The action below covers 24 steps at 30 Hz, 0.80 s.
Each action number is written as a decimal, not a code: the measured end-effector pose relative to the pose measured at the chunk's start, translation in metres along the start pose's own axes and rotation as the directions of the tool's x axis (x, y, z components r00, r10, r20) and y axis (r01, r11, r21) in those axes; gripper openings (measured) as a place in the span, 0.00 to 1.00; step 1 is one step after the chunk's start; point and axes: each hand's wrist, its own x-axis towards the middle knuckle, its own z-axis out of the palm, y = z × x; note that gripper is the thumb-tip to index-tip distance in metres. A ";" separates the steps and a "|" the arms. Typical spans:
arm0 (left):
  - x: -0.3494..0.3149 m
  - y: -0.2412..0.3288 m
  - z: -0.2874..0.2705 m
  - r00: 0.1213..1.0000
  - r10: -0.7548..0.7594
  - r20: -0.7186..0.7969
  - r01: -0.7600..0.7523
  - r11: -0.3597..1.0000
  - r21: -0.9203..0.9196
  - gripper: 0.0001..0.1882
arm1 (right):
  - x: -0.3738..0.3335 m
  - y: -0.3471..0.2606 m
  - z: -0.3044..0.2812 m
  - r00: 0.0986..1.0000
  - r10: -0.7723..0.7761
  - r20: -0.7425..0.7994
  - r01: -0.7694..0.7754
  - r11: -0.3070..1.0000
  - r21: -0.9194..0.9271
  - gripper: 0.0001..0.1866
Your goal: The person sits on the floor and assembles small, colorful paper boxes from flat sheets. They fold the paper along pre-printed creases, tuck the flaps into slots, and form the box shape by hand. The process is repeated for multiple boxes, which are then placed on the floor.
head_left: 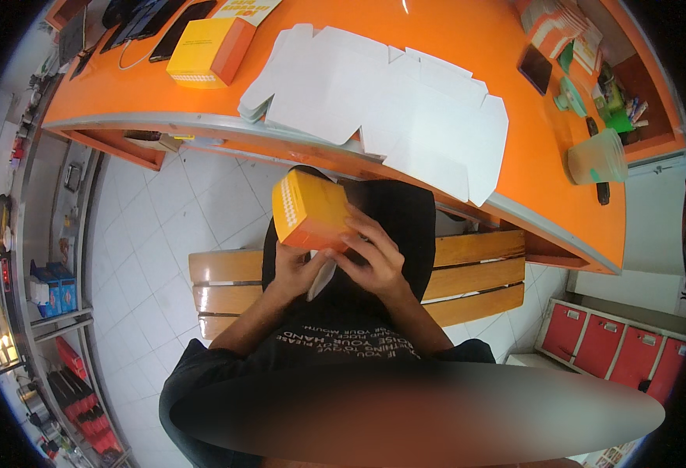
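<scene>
yellow-orange box [309, 209] tilted over lap [401, 207], left hand [292, 269] gripping its near side, some fingers hidden, right hand [376, 259] gripping its right side, flat white cardboard [382, 101] on orange table [550, 214]

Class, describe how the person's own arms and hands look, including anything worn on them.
The left hand and right hand are gloveless. No watch or bracelet shows on either wrist. Both forearms are bare below the loose, dark, short sleeves of a black shirt with white lettering.
</scene>
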 end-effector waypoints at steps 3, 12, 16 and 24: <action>0.030 0.024 -0.016 0.944 0.273 0.187 -0.310 0.926 0.214 0.23 | 0.003 -0.005 0.000 0.979 0.201 -0.019 -0.188 0.942 0.278 0.23; 0.025 -0.030 -0.021 0.986 0.080 0.147 -0.043 0.970 -0.241 0.25 | -0.003 0.034 -0.004 0.992 0.115 0.060 -0.128 0.930 0.344 0.18; 0.021 -0.027 -0.016 0.989 -0.008 0.149 0.031 0.989 -0.147 0.18 | 0.012 0.009 -0.007 0.985 0.140 0.102 -0.155 0.976 0.152 0.15; 0.020 -0.034 -0.002 0.995 -0.054 0.078 0.073 0.961 -0.267 0.16 | 0.004 0.012 -0.007 0.953 0.296 0.060 -0.302 0.930 0.209 0.04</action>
